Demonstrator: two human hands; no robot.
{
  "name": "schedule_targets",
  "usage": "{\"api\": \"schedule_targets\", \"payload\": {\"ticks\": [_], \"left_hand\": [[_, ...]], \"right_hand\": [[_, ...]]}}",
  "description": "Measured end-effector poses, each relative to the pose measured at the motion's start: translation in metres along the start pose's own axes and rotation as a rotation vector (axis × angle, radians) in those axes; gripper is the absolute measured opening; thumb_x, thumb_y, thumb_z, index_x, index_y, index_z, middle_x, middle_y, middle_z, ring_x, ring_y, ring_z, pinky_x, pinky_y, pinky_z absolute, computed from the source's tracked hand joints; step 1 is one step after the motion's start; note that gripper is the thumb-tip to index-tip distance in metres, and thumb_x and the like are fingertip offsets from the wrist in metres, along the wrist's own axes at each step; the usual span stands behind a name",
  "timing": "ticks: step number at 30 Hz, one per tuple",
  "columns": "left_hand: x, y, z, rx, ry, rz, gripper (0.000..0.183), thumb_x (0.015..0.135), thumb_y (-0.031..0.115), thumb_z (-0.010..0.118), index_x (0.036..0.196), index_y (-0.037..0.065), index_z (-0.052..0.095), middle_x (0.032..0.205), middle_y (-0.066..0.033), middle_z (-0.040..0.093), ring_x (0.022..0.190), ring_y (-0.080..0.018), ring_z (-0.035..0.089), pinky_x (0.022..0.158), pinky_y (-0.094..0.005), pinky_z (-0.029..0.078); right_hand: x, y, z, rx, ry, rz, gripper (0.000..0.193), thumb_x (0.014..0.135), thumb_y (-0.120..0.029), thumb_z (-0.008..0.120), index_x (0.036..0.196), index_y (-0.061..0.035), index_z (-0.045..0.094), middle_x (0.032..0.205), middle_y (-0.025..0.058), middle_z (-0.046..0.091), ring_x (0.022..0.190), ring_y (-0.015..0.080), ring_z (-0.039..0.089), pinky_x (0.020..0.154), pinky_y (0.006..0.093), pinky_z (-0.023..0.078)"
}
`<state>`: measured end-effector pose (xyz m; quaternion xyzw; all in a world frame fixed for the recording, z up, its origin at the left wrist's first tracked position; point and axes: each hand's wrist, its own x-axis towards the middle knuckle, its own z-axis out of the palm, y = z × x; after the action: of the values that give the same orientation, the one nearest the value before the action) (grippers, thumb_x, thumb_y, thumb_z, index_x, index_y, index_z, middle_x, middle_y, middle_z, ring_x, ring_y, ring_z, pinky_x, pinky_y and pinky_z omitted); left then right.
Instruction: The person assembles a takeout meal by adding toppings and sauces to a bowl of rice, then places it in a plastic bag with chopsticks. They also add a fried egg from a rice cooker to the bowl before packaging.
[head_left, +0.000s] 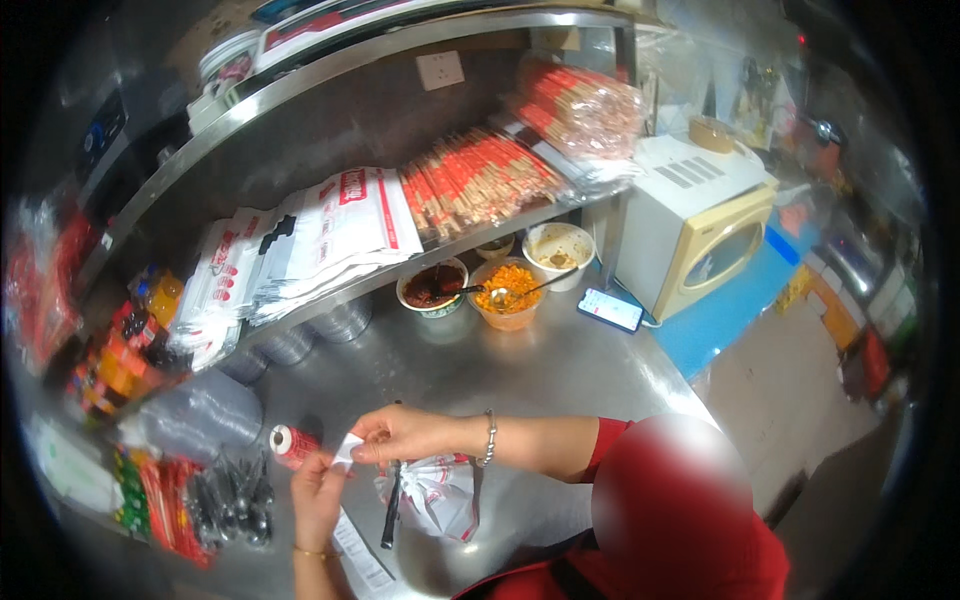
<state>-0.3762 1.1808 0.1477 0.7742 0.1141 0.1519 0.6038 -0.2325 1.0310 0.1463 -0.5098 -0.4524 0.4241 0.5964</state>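
Above the metal counter, my left hand (pixel 316 490) and my right hand (pixel 405 435) meet, fingertips pinched on a small white paper slip (pixel 346 452). Just beyond my left fingers lies a red-and-white roll (pixel 297 446), its white core facing left. Below my right wrist sits a white plastic bag (pixel 440 500) with red print, its top gathered; what it contains is hidden. A black, narrow-handled tool (pixel 391 515) lies along the bag's left side; its kind is unclear. Beside my left forearm, a long printed receipt (pixel 360 552) rests on the counter.
A shelf edge (pixel 360 285) crosses above the counter, bearing white printed bags (pixel 350 220) and paper-wrapped chopsticks (pixel 480 180). Beneath it stand bowls of dark red sauce (pixel 434 286) and orange diced food (pixel 508 290). A lit phone (pixel 610 309) lies near a microwave (pixel 690 230). Wrapped black spoons (pixel 232 500) sit left.
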Motion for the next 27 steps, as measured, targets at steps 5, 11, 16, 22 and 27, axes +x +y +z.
{"api": "schedule_targets", "payload": {"ticks": [5,11,16,22,27], "left_hand": [[-0.011,0.023,0.025,0.291,-0.145,0.145,0.007,0.084,0.007,0.054,0.083,0.001,0.058,0.077,-0.002,0.059,0.076,-0.0084,0.053,0.069,-0.0234,0.043],[-0.057,0.0,-0.001,0.57,-0.027,0.008,0.035,0.088,0.032,0.056,0.108,0.004,0.05,0.1,-0.0127,0.058,0.084,-0.0259,0.057,0.076,-0.032,0.045],[-0.081,-0.034,0.009,0.546,-0.112,-0.327,0.034,0.087,0.028,0.056,0.107,0.001,0.05,0.098,-0.0164,0.06,0.082,-0.0229,0.062,0.074,-0.0303,0.048],[-0.035,-0.02,0.014,0.099,-0.02,-0.132,0.029,0.085,0.005,0.054,0.114,0.002,0.051,0.087,-0.0063,0.064,0.065,-0.0085,0.054,0.059,-0.0222,0.046],[-0.026,-0.02,0.002,-0.142,0.131,0.112,0.034,0.079,0.0,0.058,0.112,0.004,0.053,0.086,-0.0029,0.059,0.069,-0.007,0.054,0.061,-0.0224,0.046]], "right_hand": [[-0.034,-0.001,0.003,-0.139,0.133,-0.024,0.017,0.084,-0.02,0.064,0.089,-0.0045,0.063,0.075,0.0027,0.063,0.066,0.0042,0.056,0.057,0.0213,0.045],[-0.078,0.028,-0.041,-0.326,0.113,-0.064,0.014,0.083,-0.013,0.061,0.092,-0.0024,0.065,0.08,0.004,0.064,0.076,0.0112,0.06,0.068,0.026,0.047],[-0.054,0.077,-0.029,-0.422,0.029,0.076,0.008,0.08,-0.008,0.065,0.081,-0.0002,0.065,0.116,0.0093,0.052,0.099,0.016,0.053,0.078,0.0264,0.045],[-0.013,0.078,0.012,-0.48,-0.122,-0.142,0.014,0.074,-0.012,0.07,0.083,-0.003,0.067,0.096,0.0061,0.054,0.091,0.0184,0.054,0.078,0.0297,0.045],[-0.015,0.057,0.023,-0.283,0.02,-0.104,0.012,0.076,-0.013,0.071,0.083,-0.0031,0.067,0.083,0.0032,0.054,0.075,0.013,0.056,0.065,0.025,0.045]]}}
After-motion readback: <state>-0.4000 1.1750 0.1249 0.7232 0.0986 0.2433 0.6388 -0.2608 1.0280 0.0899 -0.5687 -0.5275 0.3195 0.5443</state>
